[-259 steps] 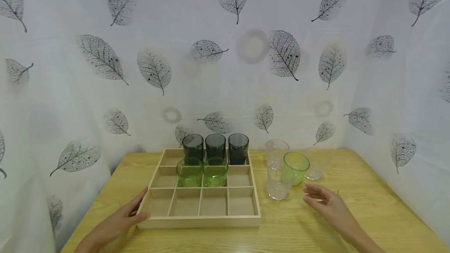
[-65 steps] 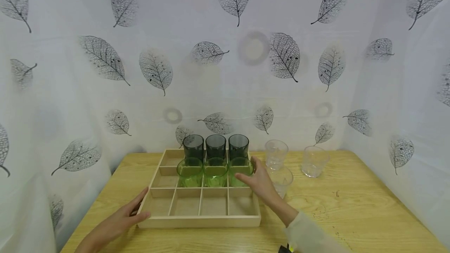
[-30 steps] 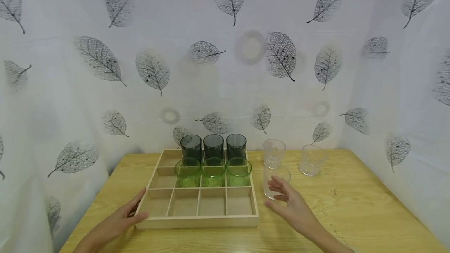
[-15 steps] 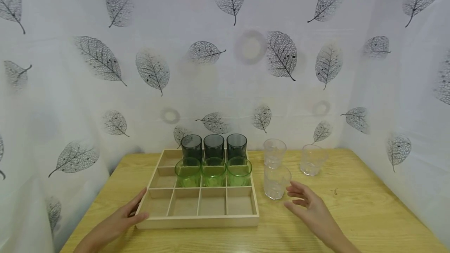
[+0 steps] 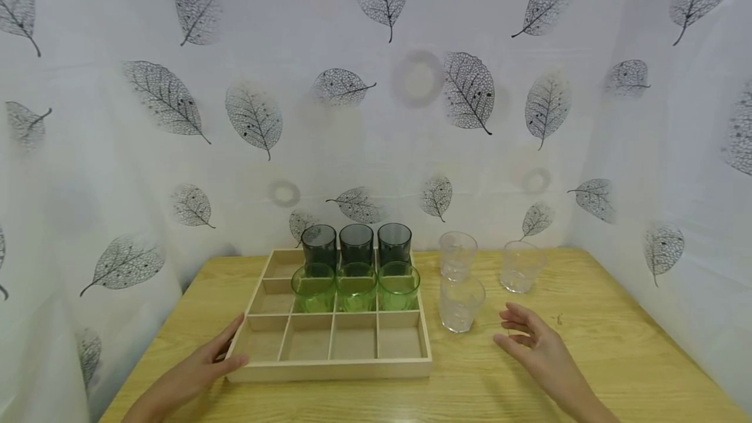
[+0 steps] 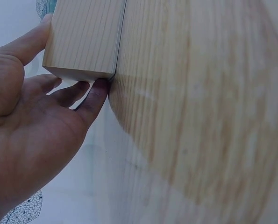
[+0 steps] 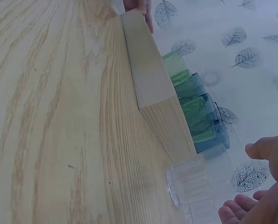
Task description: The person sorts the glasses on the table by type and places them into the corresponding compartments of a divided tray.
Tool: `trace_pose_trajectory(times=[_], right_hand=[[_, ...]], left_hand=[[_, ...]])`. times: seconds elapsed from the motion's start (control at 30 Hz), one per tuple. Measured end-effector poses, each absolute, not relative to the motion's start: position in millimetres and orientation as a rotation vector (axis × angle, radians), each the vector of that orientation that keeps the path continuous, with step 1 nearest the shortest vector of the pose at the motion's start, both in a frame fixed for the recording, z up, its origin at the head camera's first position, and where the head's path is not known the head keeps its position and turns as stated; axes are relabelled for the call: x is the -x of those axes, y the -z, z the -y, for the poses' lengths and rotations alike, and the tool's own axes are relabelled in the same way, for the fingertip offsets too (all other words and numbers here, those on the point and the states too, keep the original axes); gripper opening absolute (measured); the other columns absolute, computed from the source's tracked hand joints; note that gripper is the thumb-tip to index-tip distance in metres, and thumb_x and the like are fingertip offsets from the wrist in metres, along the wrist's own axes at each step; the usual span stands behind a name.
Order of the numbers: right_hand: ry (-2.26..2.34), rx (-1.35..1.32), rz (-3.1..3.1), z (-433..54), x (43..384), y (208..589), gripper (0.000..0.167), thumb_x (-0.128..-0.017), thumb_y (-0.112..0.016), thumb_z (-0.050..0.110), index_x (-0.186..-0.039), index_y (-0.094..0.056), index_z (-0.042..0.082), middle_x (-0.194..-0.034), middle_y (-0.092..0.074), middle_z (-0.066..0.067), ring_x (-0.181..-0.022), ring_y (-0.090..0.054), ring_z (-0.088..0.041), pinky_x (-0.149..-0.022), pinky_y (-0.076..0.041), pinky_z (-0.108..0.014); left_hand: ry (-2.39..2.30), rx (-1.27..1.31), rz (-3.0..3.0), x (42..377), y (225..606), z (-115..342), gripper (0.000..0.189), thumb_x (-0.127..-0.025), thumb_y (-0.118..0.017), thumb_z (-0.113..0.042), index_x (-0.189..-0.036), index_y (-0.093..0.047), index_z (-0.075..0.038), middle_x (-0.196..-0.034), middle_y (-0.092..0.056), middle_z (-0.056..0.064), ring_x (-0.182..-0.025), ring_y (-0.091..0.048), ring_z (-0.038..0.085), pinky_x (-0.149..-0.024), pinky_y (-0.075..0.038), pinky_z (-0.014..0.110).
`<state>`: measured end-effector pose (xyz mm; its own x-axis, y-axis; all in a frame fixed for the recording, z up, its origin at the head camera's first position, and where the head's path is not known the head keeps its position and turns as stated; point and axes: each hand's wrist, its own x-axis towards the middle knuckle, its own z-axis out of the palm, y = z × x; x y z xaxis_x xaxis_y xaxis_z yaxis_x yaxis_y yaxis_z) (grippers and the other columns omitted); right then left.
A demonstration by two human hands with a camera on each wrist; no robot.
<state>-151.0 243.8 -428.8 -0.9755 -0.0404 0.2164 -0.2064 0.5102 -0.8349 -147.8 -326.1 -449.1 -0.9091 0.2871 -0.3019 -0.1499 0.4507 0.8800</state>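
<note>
Six glasses (image 5: pixel 357 297) in the tray (image 5: pixel 329 371), three other glasses (image 5: pixel 460 312) to its right.

backdrop: white curtain (image 5: pixel 305 38), dark leaf prints (image 5: pixel 469 91) | furniture: yellowish wood-grain table (image 5: pixel 617 344) | light: soft

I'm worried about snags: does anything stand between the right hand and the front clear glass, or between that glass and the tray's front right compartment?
Nothing visible stands between the right hand and the front clear glass. The tray's right wall stands between that glass and the front right compartment.
</note>
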Motion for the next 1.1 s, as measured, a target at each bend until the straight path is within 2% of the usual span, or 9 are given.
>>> trace_pose_trajectory(times=[0.13,0.37,0.53,0.63,0.73,0.87,0.97,1.1], right_hand=[[-1.451,-0.19,2.603,-247,153,428,0.065,-0.097,-0.075,0.016,-0.147,-0.044,-0.012,-0.137,-0.058,-0.024,-0.113,-0.058,-0.008,-0.09,-0.052,-0.019],[-1.41,-0.207,2.602,-251,161,431,0.066,-0.098,-0.074,0.017,-0.148,-0.043,-0.012,-0.14,-0.056,-0.027,-0.123,-0.058,-0.035,-0.092,-0.052,-0.02],[-1.392,-0.216,2.598,-253,170,432,0.066,-0.097,-0.075,0.017,-0.148,-0.043,-0.011,-0.141,-0.056,-0.027,-0.126,-0.056,-0.04,-0.094,-0.052,-0.023],[-1.393,-0.223,2.603,-252,175,432,0.07,-0.097,-0.076,0.019,-0.15,-0.041,-0.011,-0.142,-0.054,-0.028,-0.128,-0.056,-0.043,-0.096,-0.052,-0.029],[-1.413,-0.23,2.592,-250,182,432,0.075,-0.096,-0.077,0.02,-0.152,-0.038,-0.011,-0.144,-0.052,-0.03,-0.131,-0.053,-0.045,-0.098,-0.051,-0.025],[-1.433,-0.23,2.589,-246,193,434,0.082,-0.094,-0.079,0.022,-0.153,-0.034,-0.013,-0.146,-0.048,-0.033,-0.133,-0.049,-0.047,-0.104,-0.049,-0.035],[-1.452,-0.231,2.603,-243,201,437,0.088,-0.093,-0.08,0.024,-0.154,-0.029,-0.015,-0.148,-0.045,-0.035,-0.136,-0.046,-0.049,-0.108,-0.042,-0.053],[-1.49,-0.245,2.605,-238,208,439,0.091,-0.092,-0.081,0.021,-0.154,-0.026,-0.016,-0.149,-0.042,-0.036,-0.137,-0.044,-0.05,-0.11,-0.039,-0.057]], left_hand=[[-1.448,-0.119,-2.299,149,450,326,0.082,-0.11,-0.052,-0.031,-0.167,0.006,-0.014,-0.169,0.013,0.024,-0.15,0.001,0.054,-0.115,-0.018,0.07],[-1.454,-0.113,-2.3,149,450,327,0.083,-0.11,-0.053,-0.031,-0.167,0.005,-0.015,-0.169,0.012,0.024,-0.15,0.0,0.054,-0.115,-0.019,0.07],[-1.454,-0.103,-2.293,149,450,327,0.083,-0.11,-0.053,-0.032,-0.167,0.006,-0.015,-0.169,0.012,0.025,-0.15,-0.001,0.055,-0.115,-0.019,0.07],[-1.461,-0.097,-2.282,149,450,327,0.083,-0.11,-0.052,-0.031,-0.167,0.006,-0.015,-0.169,0.013,0.025,-0.15,-0.001,0.055,-0.115,-0.019,0.071],[-1.465,-0.101,-2.281,149,450,327,0.083,-0.11,-0.052,-0.031,-0.167,0.006,-0.015,-0.169,0.013,0.025,-0.15,-0.001,0.055,-0.115,-0.019,0.071],[-1.458,-0.116,-2.297,148,451,327,0.083,-0.11,-0.053,-0.031,-0.167,0.006,-0.014,-0.169,0.011,0.026,-0.151,-0.004,0.054,-0.115,-0.023,0.068],[-1.455,-0.121,-2.305,148,451,327,0.083,-0.11,-0.053,-0.031,-0.167,0.006,-0.013,-0.169,0.01,0.025,-0.151,-0.005,0.054,-0.115,-0.023,0.067],[-1.454,-0.12,-2.307,148,450,327,0.083,-0.11,-0.053,-0.031,-0.167,0.005,-0.014,-0.169,0.011,0.025,-0.151,-0.003,0.054,-0.115,-0.021,0.068]])
